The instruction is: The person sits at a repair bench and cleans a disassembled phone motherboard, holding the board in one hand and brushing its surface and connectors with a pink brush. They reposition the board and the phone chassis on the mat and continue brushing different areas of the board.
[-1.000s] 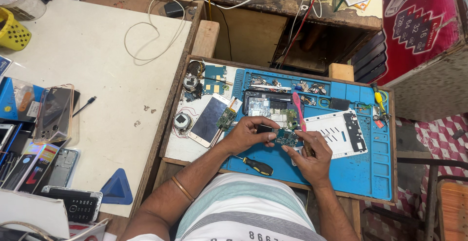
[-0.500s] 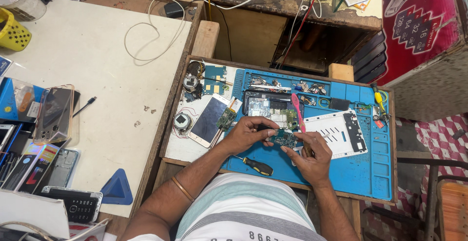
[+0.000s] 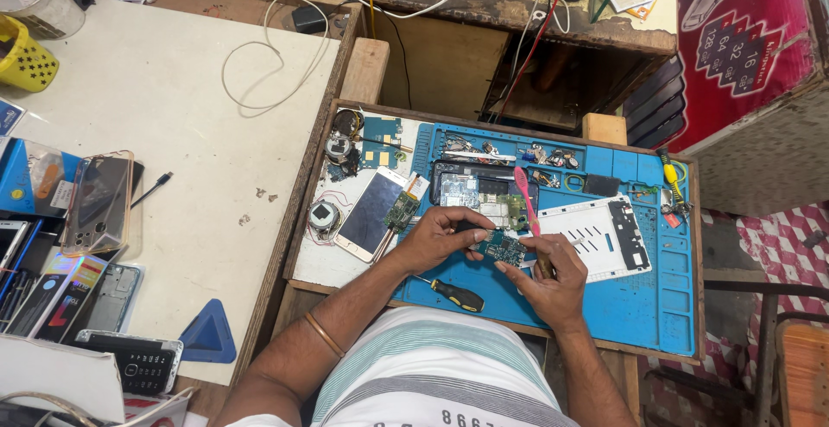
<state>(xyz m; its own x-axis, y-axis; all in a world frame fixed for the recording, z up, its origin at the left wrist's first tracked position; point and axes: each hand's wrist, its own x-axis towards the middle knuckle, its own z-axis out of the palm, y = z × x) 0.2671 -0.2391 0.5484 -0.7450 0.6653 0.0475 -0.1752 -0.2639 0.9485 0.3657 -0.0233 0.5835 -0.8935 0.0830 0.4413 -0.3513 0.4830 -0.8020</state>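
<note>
My left hand (image 3: 440,237) and my right hand (image 3: 546,280) meet over a blue repair mat (image 3: 656,306). Between their fingertips sits a small green circuit board (image 3: 501,248), which both hands pinch; the right hand also seems to hold a thin tool against it. Just beyond the board lies an opened phone body (image 3: 479,189) with its insides showing. A pink-handled brush (image 3: 524,198) rests across it. A white phone back frame (image 3: 596,235) lies to the right of my hands.
A black-and-yellow screwdriver (image 3: 458,295) lies on the mat near me. A detached phone screen (image 3: 371,213) and small parts sit left of the mat. Phones, a clear case (image 3: 97,202) and a blue triangular pick (image 3: 207,334) lie on the white table.
</note>
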